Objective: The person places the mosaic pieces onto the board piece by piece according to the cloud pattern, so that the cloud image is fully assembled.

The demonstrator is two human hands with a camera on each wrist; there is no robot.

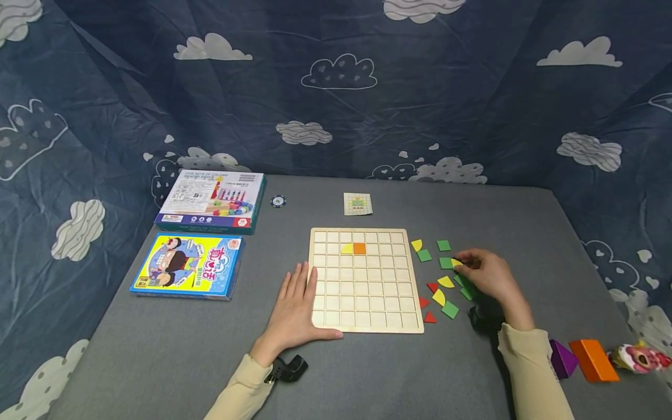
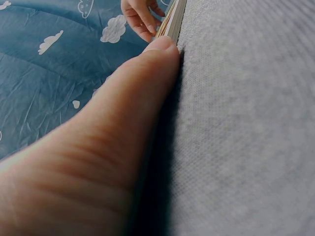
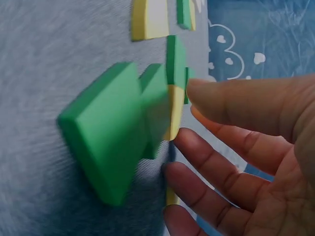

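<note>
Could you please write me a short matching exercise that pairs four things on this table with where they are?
Things:
1. orange tile
2. left hand
3. right hand
4. pattern card

Places:
A. beyond the board's far edge
B. among loose tiles right of the board
C. in a board cell
D. flat on the board's near left corner

Pairs: 1-C, 2-D, 3-B, 4-A

A yellow quarter-circle tile [image 1: 455, 262] lies flat on the grey table at 3 o'clock from the wooden grid board [image 1: 366, 280], among loose green tiles [image 1: 445, 263]. The board lies flat, holding a yellow [image 1: 347, 249] and an orange tile [image 1: 359, 248].
</note>
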